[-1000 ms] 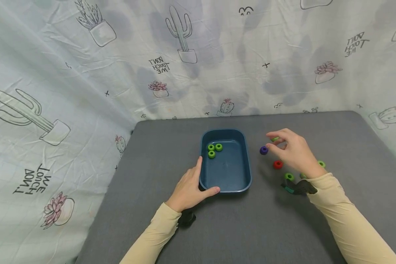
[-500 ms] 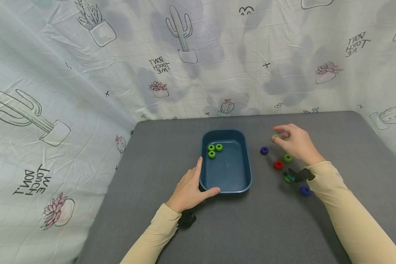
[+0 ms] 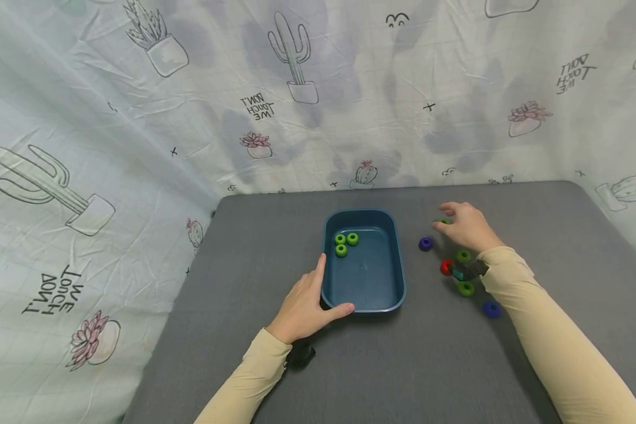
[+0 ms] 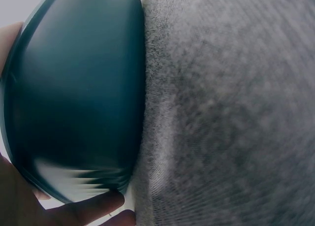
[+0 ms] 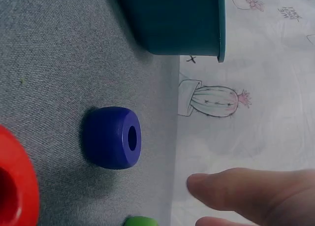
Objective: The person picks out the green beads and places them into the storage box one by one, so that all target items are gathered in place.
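"Blue tray (image 3: 363, 285) on the grey table (image 3: 249, 259), long axis running twelve to six o'clock. Which hand is on it?"

"Left hand (image 3: 303, 300), spread at the seven o'clock corner, thumb by the near rim, fingers along the outer wall."

"And the right hand (image 3: 469, 227)?"

"Between two and three o'clock from the tray, thumb and forefinger apart around a lone green bead (image 3: 444, 221). I cannot tell whether they touch it, or which way its hole points."

"Anything in between?"

"Yes, a violet bead (image 3: 426, 244), hole facing up, between seven and eight o'clock from the lone one. At six sits a red bead (image 3: 443, 267), partly behind the black wrist strap (image 3: 470, 271). Two more green beads (image 3: 465, 288) and a blue bead (image 3: 492, 309) trail off towards five."

"Inside the tray?"

"Three green beads (image 3: 352, 239), clustered at ten o'clock, holes up."
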A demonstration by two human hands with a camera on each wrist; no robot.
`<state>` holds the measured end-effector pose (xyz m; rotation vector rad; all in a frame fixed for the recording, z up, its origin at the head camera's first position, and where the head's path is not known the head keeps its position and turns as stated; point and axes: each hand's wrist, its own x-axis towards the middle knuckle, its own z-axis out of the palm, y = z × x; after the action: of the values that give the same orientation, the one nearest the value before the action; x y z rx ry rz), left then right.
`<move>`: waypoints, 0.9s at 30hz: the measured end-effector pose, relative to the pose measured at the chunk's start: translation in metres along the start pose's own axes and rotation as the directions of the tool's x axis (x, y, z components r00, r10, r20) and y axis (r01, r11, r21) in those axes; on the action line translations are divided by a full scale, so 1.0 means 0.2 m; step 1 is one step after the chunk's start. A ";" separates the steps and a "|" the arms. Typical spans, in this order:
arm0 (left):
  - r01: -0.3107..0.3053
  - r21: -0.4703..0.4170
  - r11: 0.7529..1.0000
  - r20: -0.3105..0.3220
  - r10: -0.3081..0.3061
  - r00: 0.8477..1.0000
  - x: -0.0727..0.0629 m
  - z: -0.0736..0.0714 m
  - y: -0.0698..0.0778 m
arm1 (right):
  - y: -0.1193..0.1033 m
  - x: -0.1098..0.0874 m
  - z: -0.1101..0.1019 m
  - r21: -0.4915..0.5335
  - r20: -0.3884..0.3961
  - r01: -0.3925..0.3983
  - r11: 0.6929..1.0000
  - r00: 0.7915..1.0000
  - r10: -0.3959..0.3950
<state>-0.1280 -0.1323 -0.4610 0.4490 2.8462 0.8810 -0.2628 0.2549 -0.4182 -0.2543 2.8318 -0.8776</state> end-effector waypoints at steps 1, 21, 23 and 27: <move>0.000 -0.001 1.000 0.001 0.000 1.000 0.00 0.00 0.00 | 0.00 0.01 0.00 -0.006 0.001 -0.003 1.000 1.000 0.003; -0.003 -0.005 1.000 -0.002 0.003 1.000 0.00 0.01 0.00 | 0.02 0.06 0.06 -0.109 0.055 -0.016 0.994 0.998 0.022; -0.003 -0.003 1.000 -0.001 0.003 1.000 0.00 0.01 0.00 | 0.02 0.06 0.06 -0.107 0.053 -0.010 0.994 0.998 0.015; -0.005 -0.002 1.000 -0.003 0.005 1.000 0.00 0.01 0.00 | 0.03 0.06 0.07 -0.090 0.040 -0.014 0.996 0.999 0.017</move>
<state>-0.1270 -0.1310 -0.4617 0.4545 2.8482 0.8855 -0.2719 0.2491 -0.4345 -0.2583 2.8348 -0.7341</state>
